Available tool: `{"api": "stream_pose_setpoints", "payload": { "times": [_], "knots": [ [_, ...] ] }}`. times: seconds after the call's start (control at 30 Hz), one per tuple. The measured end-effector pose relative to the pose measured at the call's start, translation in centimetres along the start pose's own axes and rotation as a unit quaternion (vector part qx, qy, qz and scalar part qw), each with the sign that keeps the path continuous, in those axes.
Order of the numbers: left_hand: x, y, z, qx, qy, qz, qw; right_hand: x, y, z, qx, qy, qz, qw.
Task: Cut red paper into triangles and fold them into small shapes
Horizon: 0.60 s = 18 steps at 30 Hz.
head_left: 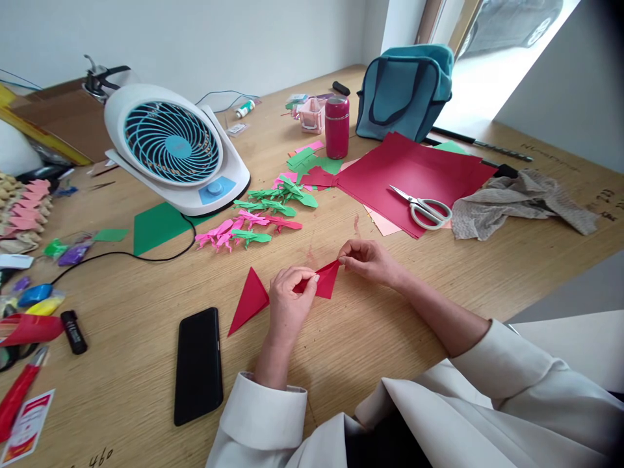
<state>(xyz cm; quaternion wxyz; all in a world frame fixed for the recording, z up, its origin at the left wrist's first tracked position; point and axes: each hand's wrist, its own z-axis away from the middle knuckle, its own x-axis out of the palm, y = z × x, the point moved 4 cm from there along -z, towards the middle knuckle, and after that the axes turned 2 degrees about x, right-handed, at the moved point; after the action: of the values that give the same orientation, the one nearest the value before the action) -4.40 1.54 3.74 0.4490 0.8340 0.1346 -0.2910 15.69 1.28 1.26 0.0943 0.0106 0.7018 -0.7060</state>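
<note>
A red paper triangle [249, 302] lies on a desk [141, 390], lower center of the frame, left of two hands, left [291, 294] and right [366, 260], each pinching what appears to be a folded red sheet [327, 279].

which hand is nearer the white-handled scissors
The right hand. It pinches the folded red paper a little to the left of the scissors and nearer the person; the left hand holds that paper farther left.
</note>
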Motion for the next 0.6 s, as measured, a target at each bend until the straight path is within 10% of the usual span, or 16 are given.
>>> {"api": "stream_pose_setpoints", "payload": {
  "times": [0.6],
  "knots": [
    [0.08,-0.35,-0.18,0.001,-0.025,-0.007,1.0,-0.41,-0.03,-0.12,0.04,-0.036,-0.082,0.995]
  ]
}}
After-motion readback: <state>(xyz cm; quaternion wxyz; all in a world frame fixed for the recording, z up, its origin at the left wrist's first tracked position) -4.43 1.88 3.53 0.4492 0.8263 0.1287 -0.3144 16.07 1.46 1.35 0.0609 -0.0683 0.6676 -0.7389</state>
